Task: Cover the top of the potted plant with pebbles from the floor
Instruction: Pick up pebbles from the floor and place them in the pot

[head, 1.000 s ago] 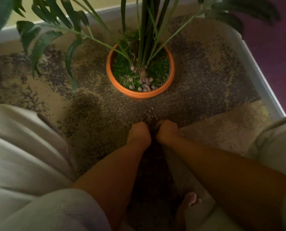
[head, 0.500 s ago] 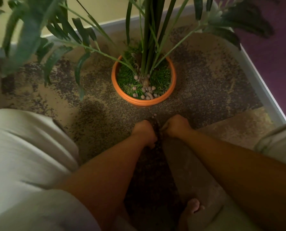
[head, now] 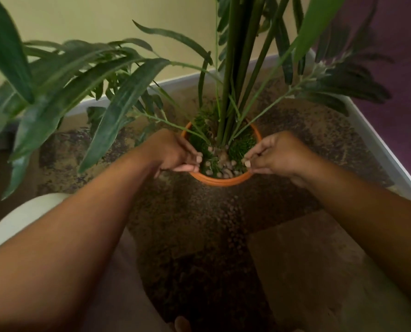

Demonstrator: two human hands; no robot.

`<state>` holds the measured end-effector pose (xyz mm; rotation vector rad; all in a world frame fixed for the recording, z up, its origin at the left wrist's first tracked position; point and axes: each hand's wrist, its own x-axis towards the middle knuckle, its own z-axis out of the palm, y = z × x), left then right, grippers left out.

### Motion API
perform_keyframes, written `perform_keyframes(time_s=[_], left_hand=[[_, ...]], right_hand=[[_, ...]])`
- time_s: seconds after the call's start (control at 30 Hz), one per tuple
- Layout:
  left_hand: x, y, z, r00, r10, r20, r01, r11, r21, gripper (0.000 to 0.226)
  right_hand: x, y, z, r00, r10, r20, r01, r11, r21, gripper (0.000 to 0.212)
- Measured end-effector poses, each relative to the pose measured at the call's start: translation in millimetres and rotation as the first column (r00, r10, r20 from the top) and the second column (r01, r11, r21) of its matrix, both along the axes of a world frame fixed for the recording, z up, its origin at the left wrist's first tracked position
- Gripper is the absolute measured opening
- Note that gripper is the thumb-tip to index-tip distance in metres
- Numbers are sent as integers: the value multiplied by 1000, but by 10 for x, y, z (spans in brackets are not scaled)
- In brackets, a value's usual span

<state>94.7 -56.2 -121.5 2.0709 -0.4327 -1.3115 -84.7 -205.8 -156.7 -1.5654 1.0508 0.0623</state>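
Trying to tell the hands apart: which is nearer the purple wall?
Right. Right hand at the pot rim nearest the wall; left hand at the opposite rim.

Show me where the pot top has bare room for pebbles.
Bare grass lies left of the stems, behind the left hand, and right of the stems, behind the right hand. Crowded: pebbles pile from the stem bases to the front rim of the orange pot, and both hands block its sides.

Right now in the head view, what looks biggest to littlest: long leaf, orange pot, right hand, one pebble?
1. long leaf, though it's nearer the camera
2. orange pot
3. right hand
4. pebble
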Motion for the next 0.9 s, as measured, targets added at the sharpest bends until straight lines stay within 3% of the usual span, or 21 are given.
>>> perform_keyframes(time_s=[0.27,0.47,0.63,0.8,0.9], left_hand=[[-53,-128,-8,996,-12,91,10,1000,15,3],[-84,-152,72,997,-64,44,61,995,80,30],[-66,-117,56,989,-122,88,117,991,70,21],[-77,-113,7,966,-247,72,241,967,83,14],[-162,-122,-19,915,-397,-69,403,907,126,13]], right_hand=[[97,49,-21,999,43,-30,-47,988,-149,17],[92,44,26,1000,27,-5,-28,999,-43,30],[100,2,24,1000,-30,8,30,1000,-3,26],[53,-119,-21,993,-117,-21,117,993,-24,18],[-11,-169,-93,982,-157,-100,152,986,-64,11]])
